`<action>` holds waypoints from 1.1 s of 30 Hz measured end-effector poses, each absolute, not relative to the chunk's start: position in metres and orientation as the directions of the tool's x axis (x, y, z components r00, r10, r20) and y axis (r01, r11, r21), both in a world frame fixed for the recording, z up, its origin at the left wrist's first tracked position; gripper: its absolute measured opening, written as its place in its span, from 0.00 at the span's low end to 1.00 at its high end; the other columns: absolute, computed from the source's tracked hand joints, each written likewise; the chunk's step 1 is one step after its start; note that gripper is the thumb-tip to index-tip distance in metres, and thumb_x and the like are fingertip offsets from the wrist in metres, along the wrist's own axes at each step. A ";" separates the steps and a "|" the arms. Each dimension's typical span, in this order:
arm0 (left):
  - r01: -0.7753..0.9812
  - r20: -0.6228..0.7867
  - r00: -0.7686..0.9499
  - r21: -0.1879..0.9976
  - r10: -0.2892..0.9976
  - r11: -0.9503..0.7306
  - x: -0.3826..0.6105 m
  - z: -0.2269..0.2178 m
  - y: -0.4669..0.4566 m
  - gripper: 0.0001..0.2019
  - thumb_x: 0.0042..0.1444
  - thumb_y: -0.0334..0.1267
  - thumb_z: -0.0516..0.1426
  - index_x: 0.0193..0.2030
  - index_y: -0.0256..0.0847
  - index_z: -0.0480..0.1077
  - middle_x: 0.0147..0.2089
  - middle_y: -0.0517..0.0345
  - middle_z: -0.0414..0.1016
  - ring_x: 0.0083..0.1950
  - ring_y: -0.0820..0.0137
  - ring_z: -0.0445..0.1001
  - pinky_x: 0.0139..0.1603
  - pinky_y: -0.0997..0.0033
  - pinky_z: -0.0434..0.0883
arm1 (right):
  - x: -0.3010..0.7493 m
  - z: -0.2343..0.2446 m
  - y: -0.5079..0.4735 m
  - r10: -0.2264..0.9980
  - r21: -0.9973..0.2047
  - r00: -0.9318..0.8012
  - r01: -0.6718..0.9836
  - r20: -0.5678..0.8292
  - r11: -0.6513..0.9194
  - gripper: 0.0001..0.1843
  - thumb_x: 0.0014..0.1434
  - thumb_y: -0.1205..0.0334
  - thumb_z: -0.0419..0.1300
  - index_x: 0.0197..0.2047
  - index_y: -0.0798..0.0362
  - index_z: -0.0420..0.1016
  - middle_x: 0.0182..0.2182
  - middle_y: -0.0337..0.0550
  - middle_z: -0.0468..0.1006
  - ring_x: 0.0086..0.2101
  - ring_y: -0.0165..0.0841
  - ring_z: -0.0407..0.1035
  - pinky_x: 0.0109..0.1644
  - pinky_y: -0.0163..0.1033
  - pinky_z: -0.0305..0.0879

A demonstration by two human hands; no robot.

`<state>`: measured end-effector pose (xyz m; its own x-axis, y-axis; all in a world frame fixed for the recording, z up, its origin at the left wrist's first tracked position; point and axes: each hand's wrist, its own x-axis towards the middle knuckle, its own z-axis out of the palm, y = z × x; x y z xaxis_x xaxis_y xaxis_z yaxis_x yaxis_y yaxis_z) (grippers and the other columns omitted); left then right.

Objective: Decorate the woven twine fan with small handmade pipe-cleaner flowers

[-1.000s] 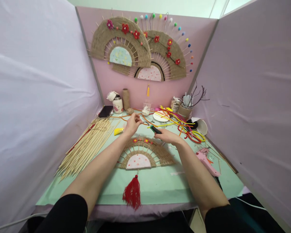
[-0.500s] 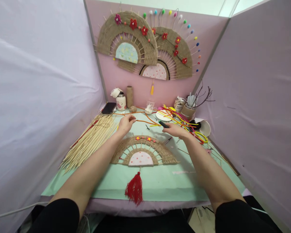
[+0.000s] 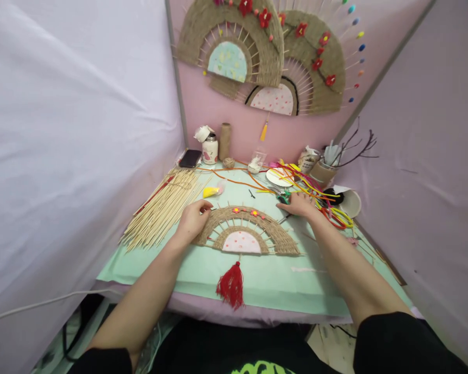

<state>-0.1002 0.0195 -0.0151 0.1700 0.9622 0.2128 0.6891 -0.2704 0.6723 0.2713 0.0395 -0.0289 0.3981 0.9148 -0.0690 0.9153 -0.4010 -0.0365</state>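
Note:
A woven straw fan (image 3: 257, 228) with a pink paper centre, small red flowers and a red tassel (image 3: 231, 284) lies on the mint-green mat (image 3: 265, 291). My left hand (image 3: 193, 221) rests at the fan's left edge, its fingers curled in a pinch; what they hold, if anything, is too small to make out. My right hand (image 3: 300, 204) is low over the mat just beyond the fan's right end. Its fingers are closed on green-handled scissors (image 3: 283, 196), which touch the mat.
A bundle of bamboo sticks (image 3: 164, 208) lies left of the fan, with a yellow piece (image 3: 211, 191) beside it. Coloured pipe cleaners (image 3: 320, 200) tangle at the right. A phone (image 3: 190, 158), jars, a twine spool and cups stand along the back. Two finished fans (image 3: 265, 57) hang on the wall.
Both hands came down and toward me from above the orange pipe cleaner. The left one went to the fan's left edge, the right one lowered the scissors to the mat. The view swung left and down.

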 end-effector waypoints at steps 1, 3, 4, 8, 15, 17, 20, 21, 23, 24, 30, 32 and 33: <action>0.700 0.209 0.190 0.657 0.959 -0.281 -0.100 -0.016 0.019 0.11 0.52 0.33 0.54 0.39 0.42 0.75 0.38 0.57 0.80 0.40 0.66 0.75 0.44 0.68 0.68 | 0.269 -0.025 0.040 0.921 -0.037 0.387 0.921 -0.036 -0.388 0.36 0.51 0.35 0.59 0.54 0.54 0.70 0.61 0.61 0.62 0.61 0.56 0.54 0.62 0.61 0.48; 0.709 0.197 0.233 0.636 0.952 -0.305 -0.099 -0.017 0.019 0.11 0.52 0.33 0.54 0.39 0.43 0.75 0.38 0.57 0.80 0.40 0.66 0.75 0.43 0.68 0.68 | 0.257 -0.016 0.041 0.930 -0.052 0.360 0.933 0.072 -0.357 0.33 0.53 0.39 0.60 0.54 0.53 0.71 0.61 0.59 0.63 0.60 0.55 0.55 0.61 0.60 0.49; 0.710 0.193 0.250 0.629 0.949 -0.316 -0.098 -0.017 0.018 0.11 0.52 0.33 0.54 0.39 0.43 0.75 0.37 0.57 0.80 0.40 0.66 0.75 0.43 0.68 0.68 | 0.248 -0.011 0.042 0.933 -0.064 0.338 0.941 0.127 -0.332 0.29 0.54 0.42 0.60 0.54 0.52 0.72 0.60 0.58 0.65 0.58 0.53 0.57 0.60 0.58 0.51; 0.715 0.202 0.275 0.611 0.940 -0.341 -0.098 -0.019 0.017 0.11 0.53 0.33 0.54 0.41 0.44 0.75 0.38 0.56 0.80 0.40 0.65 0.76 0.42 0.67 0.67 | 0.202 0.002 0.054 0.979 -0.097 0.127 0.989 0.162 -0.112 0.15 0.59 0.55 0.58 0.47 0.48 0.78 0.53 0.53 0.74 0.55 0.48 0.61 0.57 0.52 0.54; 0.731 0.206 0.283 0.586 0.937 -0.350 -0.097 -0.021 0.017 0.11 0.54 0.32 0.54 0.41 0.45 0.75 0.38 0.56 0.80 0.41 0.64 0.75 0.41 0.68 0.67 | 0.160 -0.010 0.087 0.986 -0.070 0.164 0.984 -0.037 -0.166 0.13 0.59 0.58 0.57 0.43 0.54 0.79 0.43 0.55 0.80 0.47 0.44 0.70 0.52 0.49 0.56; 0.733 0.195 0.287 0.586 0.938 -0.346 -0.097 -0.020 0.017 0.11 0.54 0.31 0.54 0.41 0.45 0.75 0.38 0.56 0.80 0.41 0.64 0.75 0.41 0.68 0.66 | 0.159 -0.013 0.090 0.980 -0.067 0.189 0.979 -0.054 -0.193 0.13 0.58 0.60 0.58 0.43 0.56 0.79 0.43 0.58 0.80 0.45 0.44 0.71 0.51 0.49 0.58; 0.742 0.181 0.293 0.576 0.939 -0.343 -0.095 -0.019 0.016 0.12 0.54 0.31 0.54 0.42 0.44 0.75 0.38 0.56 0.80 0.41 0.64 0.75 0.41 0.68 0.66 | 0.159 -0.009 0.087 0.981 -0.079 0.188 0.978 -0.053 -0.191 0.11 0.57 0.64 0.57 0.41 0.55 0.79 0.44 0.57 0.80 0.45 0.43 0.72 0.50 0.47 0.59; 0.746 0.176 0.296 0.571 0.939 -0.342 -0.095 -0.018 0.015 0.12 0.54 0.31 0.54 0.43 0.44 0.75 0.38 0.56 0.80 0.41 0.64 0.75 0.41 0.68 0.66 | 0.158 -0.006 0.084 0.982 -0.084 0.181 0.979 -0.048 -0.184 0.12 0.57 0.65 0.56 0.40 0.55 0.79 0.44 0.56 0.80 0.45 0.43 0.72 0.49 0.45 0.59; 0.751 0.165 0.300 0.567 0.940 -0.339 -0.094 -0.018 0.015 0.12 0.55 0.31 0.54 0.44 0.43 0.75 0.38 0.55 0.80 0.41 0.64 0.75 0.41 0.68 0.65 | 0.152 0.000 0.075 0.991 -0.119 0.129 0.984 -0.024 -0.131 0.12 0.58 0.65 0.55 0.41 0.54 0.78 0.43 0.53 0.80 0.44 0.40 0.72 0.46 0.41 0.60; 0.753 0.159 0.300 0.566 0.941 -0.336 -0.093 -0.018 0.014 0.12 0.55 0.31 0.54 0.44 0.43 0.74 0.39 0.55 0.80 0.41 0.64 0.75 0.40 0.68 0.65 | 0.146 0.002 0.070 0.997 -0.152 0.080 0.985 -0.004 -0.079 0.12 0.59 0.64 0.54 0.41 0.53 0.78 0.42 0.51 0.80 0.42 0.38 0.72 0.44 0.39 0.60; 0.770 0.155 0.287 0.550 0.945 -0.324 -0.093 -0.017 0.012 0.11 0.54 0.29 0.54 0.41 0.42 0.74 0.38 0.54 0.80 0.40 0.64 0.75 0.39 0.69 0.65 | 0.098 -0.005 0.037 0.961 -0.382 -0.234 0.883 0.147 0.274 0.07 0.56 0.66 0.57 0.37 0.52 0.76 0.34 0.42 0.80 0.34 0.32 0.69 0.37 0.34 0.58; 0.777 0.154 0.296 0.535 0.943 -0.332 -0.093 -0.018 0.012 0.11 0.53 0.28 0.53 0.40 0.42 0.73 0.37 0.54 0.79 0.39 0.64 0.75 0.39 0.69 0.65 | 0.086 -0.011 0.032 0.955 -0.406 -0.249 0.865 0.161 0.294 0.07 0.55 0.68 0.58 0.36 0.52 0.76 0.34 0.41 0.80 0.33 0.31 0.69 0.37 0.34 0.57; 0.783 0.156 0.301 0.524 0.941 -0.337 -0.093 -0.019 0.012 0.11 0.52 0.27 0.53 0.39 0.42 0.73 0.37 0.54 0.79 0.39 0.64 0.74 0.39 0.69 0.65 | 0.082 -0.014 0.030 0.953 -0.410 -0.254 0.861 0.165 0.300 0.07 0.54 0.68 0.58 0.36 0.52 0.76 0.34 0.41 0.80 0.33 0.32 0.69 0.37 0.34 0.57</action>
<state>-0.0932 0.0120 -0.0188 0.3009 0.9409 0.1555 0.7825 -0.3368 0.5237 0.0823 0.0302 -0.0143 -0.2539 0.9530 0.1651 0.8610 0.3005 -0.4105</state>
